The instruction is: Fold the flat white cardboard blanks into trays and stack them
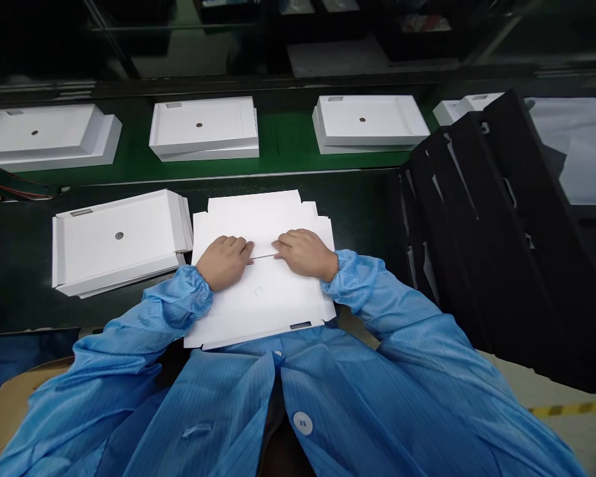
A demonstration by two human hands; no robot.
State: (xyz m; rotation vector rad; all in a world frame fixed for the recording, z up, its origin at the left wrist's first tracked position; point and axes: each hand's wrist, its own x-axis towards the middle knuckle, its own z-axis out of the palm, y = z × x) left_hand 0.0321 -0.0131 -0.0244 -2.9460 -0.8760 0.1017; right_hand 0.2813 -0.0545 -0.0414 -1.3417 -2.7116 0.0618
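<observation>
A flat white die-cut cardboard sheet with notched edges and tabs lies in front of me, its near edge reaching over the table edge to my blue smock. Across its middle runs a raised crease. My left hand grips that crease from the left, fingers curled and thumb against it. Gripping the same crease from the right is my right hand, closed in a like way. Fingertips of both hands are partly hidden. To the left of the sheet lies a stack of folded white cardboard trays, each with a round hole.
Along the green conveyor behind the table sit several pairs of white trays, one pair straight ahead. Tall black panels stand tilted on the right, beside white sheets. A dark ledge borders the far side.
</observation>
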